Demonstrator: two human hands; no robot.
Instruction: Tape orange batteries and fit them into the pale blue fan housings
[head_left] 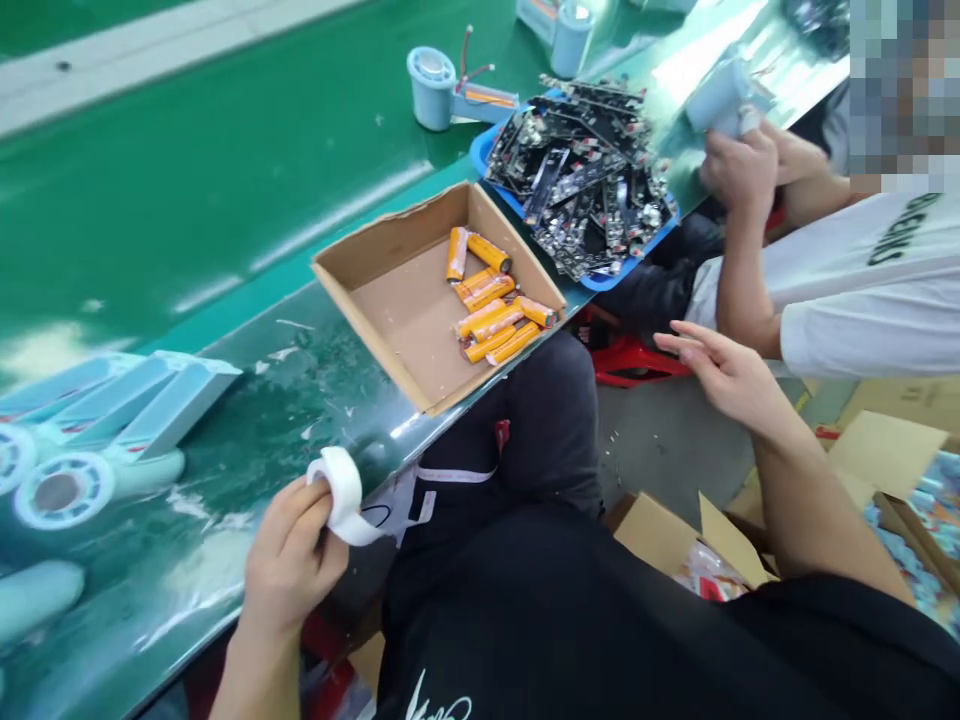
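Note:
My left hand (pixel 289 555) grips a roll of white tape (pixel 345 492) at the table's near edge, with fingers through or around the ring; a loose end trails to the right. My right hand (pixel 724 372) is held in the air right of the box, fingers apart and nothing visible in them. Between the hands, farther forward, an open cardboard box (pixel 401 365) sits at the table edge. Several orange cylindrical cells (pixel 491 295) lie in its right half.
A blue tray (pixel 611 280) heaped with black circuit strips stands beyond the box. Light-blue housings (pixel 64 490) lie at the left, another (pixel 433 88) at the back. At right, a person's hands (pixel 742 160) hold a blue housing. Open cartons (pixel 667 535) stand below.

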